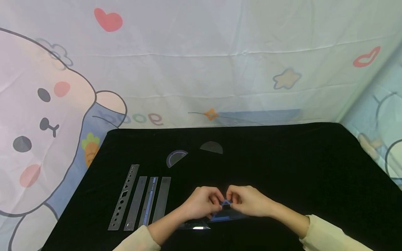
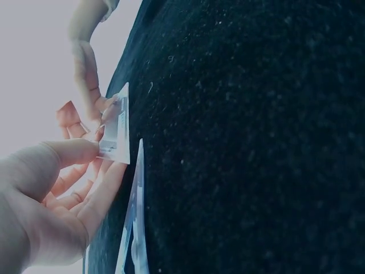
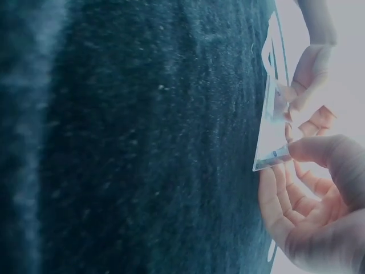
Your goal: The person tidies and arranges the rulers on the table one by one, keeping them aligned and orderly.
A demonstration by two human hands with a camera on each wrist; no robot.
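Left hand [image 1: 204, 203] and right hand [image 1: 250, 201] both got their grip pinched closed on a clear set square [image 1: 223, 218], four rulers [image 1: 135, 205] lying off left.

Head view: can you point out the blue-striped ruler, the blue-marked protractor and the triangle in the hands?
Blue-striped ruler [image 1: 148, 201]: head view, on the middle of its length.
Blue-marked protractor [image 1: 176, 158]: head view, on the middle of its face.
Triangle [image 1: 221, 219]: head view, on the blue band along its lower edge.
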